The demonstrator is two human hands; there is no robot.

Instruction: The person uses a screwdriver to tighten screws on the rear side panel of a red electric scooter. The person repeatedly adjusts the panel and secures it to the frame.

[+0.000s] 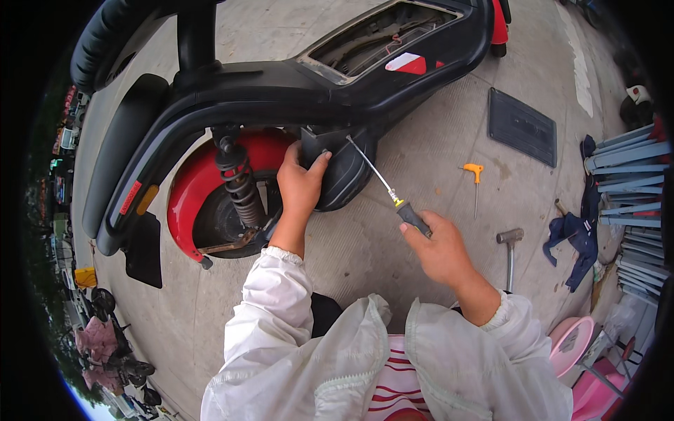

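Note:
A black electric scooter (267,95) stands in front of me, with a red rear fender (184,189) and a coil-spring shock absorber (240,184) at its wheel. My left hand (300,184) grips the edge of a black plastic cover (344,175) low on the scooter's body, thumb on its outer face; the other fingertips are partly hidden. In my right hand (444,245) is a screwdriver (411,214) with a dark grey and yellow handle. Its long shaft slants up and left, and the tip reaches the cover's upper edge.
An orange-handled hex key (475,174) and a hammer (510,245) lie on the concrete to the right. Beyond them are a black flat panel (521,128), dark blue cloth (579,235), blue-grey metal bars (632,172) and a pink basin (572,344). The scooter has an opening (379,38) in its top.

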